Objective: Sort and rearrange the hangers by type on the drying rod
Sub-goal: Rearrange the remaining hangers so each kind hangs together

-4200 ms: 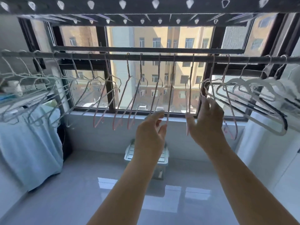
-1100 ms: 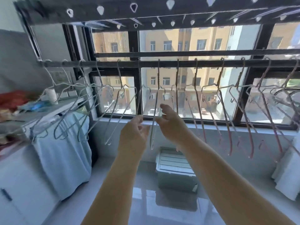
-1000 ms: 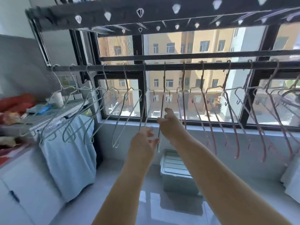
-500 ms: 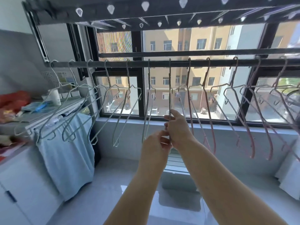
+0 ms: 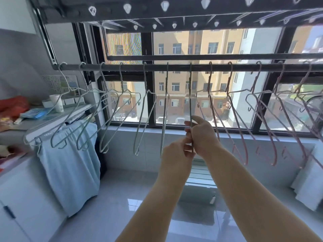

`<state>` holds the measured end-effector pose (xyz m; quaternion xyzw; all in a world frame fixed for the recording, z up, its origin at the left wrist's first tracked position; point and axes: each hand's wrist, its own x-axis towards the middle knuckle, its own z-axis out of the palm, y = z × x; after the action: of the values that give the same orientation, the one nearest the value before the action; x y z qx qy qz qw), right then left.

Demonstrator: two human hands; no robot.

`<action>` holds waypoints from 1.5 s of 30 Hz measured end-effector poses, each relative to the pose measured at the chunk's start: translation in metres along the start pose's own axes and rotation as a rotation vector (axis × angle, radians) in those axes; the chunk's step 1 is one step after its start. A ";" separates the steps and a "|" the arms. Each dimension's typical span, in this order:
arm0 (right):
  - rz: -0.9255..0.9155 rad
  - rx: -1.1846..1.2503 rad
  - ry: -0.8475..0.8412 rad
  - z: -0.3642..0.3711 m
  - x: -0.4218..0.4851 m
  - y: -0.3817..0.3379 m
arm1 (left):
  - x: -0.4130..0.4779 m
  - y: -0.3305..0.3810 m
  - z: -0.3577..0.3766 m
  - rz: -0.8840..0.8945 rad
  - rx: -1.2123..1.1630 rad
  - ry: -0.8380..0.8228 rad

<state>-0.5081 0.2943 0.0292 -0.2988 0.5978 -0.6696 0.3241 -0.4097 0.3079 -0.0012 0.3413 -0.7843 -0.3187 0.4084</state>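
A dark drying rod [image 5: 181,67] runs across the window. Several pale green hangers [image 5: 83,123] hang on its left half and several pink hangers [image 5: 243,130] on its right half. Between the two groups hangs one thin green hanger [image 5: 190,95], seen edge-on. My right hand [image 5: 202,135] grips this hanger's lower part. My left hand [image 5: 176,154] pinches the same hanger just below and left of the right hand. The two hands touch each other.
A second bar [image 5: 209,57] and the window frame lie behind the rod, a perforated rack [image 5: 157,9] above it. A light blue cloth [image 5: 70,165] hangs over a white counter [image 5: 22,189] at left. A pale bin [image 5: 201,175] stands on the tiled floor below my hands.
Since four seconds ago my view and both hands shifted left, from the pink hangers to the boundary with the green ones. In the last half second my hands closed together on the thin green hanger.
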 end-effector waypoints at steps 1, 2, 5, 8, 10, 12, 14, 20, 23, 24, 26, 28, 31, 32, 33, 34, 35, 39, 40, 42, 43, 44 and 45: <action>-0.019 -0.039 -0.004 0.000 -0.002 -0.001 | -0.002 -0.002 -0.003 0.001 0.005 -0.005; -0.043 -0.118 -0.004 0.001 -0.005 -0.003 | -0.004 -0.004 -0.008 0.005 0.017 -0.001; -0.210 -0.459 0.070 0.007 -0.016 -0.004 | -0.007 -0.014 -0.031 0.055 0.032 0.116; -0.461 -0.633 0.113 0.025 -0.031 -0.002 | -0.009 -0.029 -0.060 0.077 0.031 0.290; -0.505 -0.663 0.062 0.042 -0.035 0.004 | -0.009 -0.041 -0.078 0.073 0.047 0.372; -0.433 -0.672 0.004 0.057 -0.034 0.010 | -0.008 -0.053 -0.094 0.066 0.098 0.430; -0.297 -0.629 -0.053 0.069 -0.028 0.016 | -0.006 -0.065 -0.107 0.047 0.137 0.436; -0.095 -0.333 -0.055 0.083 -0.002 0.034 | 0.010 -0.086 -0.119 -0.009 0.166 0.366; -0.092 -0.147 -0.021 0.084 0.003 0.034 | 0.015 -0.091 -0.115 -0.013 0.167 0.351; -0.091 -0.110 -0.012 0.084 0.004 0.034 | 0.018 -0.093 -0.114 -0.015 0.164 0.349; -0.106 -0.099 -0.003 0.085 0.008 0.037 | 0.023 -0.095 -0.111 -0.017 0.151 0.347; -0.124 -0.121 0.004 0.088 0.008 0.039 | 0.030 -0.096 -0.108 -0.014 0.135 0.350; -0.146 -0.134 0.010 0.088 0.009 0.040 | 0.041 -0.096 -0.102 -0.020 0.135 0.354; -0.146 -0.122 0.013 0.087 0.010 0.040 | 0.045 -0.096 -0.099 -0.021 0.139 0.352; -0.145 -0.101 0.014 0.086 0.010 0.040 | 0.048 -0.096 -0.097 -0.025 0.137 0.344; -0.146 -0.078 0.018 0.086 0.010 0.040 | 0.052 -0.096 -0.094 -0.030 0.130 0.335; -0.146 -0.060 0.019 0.085 0.010 0.040 | 0.054 -0.096 -0.092 -0.038 0.121 0.327; -0.153 0.004 -0.002 0.083 0.009 0.043 | 0.063 -0.098 -0.085 -0.075 0.110 0.303; -0.159 0.010 -0.010 0.083 0.008 0.042 | 0.065 -0.099 -0.083 -0.088 0.103 0.294; -0.174 -0.018 -0.023 0.083 0.007 0.042 | 0.068 -0.101 -0.078 -0.122 0.012 0.268; -0.187 -0.062 -0.025 0.083 0.006 0.042 | 0.069 -0.101 -0.075 -0.138 -0.047 0.254; -0.204 -0.123 -0.028 0.083 0.004 0.042 | 0.070 -0.102 -0.072 -0.145 -0.090 0.246; -0.224 -0.203 -0.034 0.083 0.001 0.040 | 0.070 -0.103 -0.070 -0.143 -0.107 0.245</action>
<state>-0.4407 0.2401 -0.0018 -0.4059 0.6197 -0.6326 0.2257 -0.3512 0.1786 -0.0192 0.4103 -0.6841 -0.3445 0.4949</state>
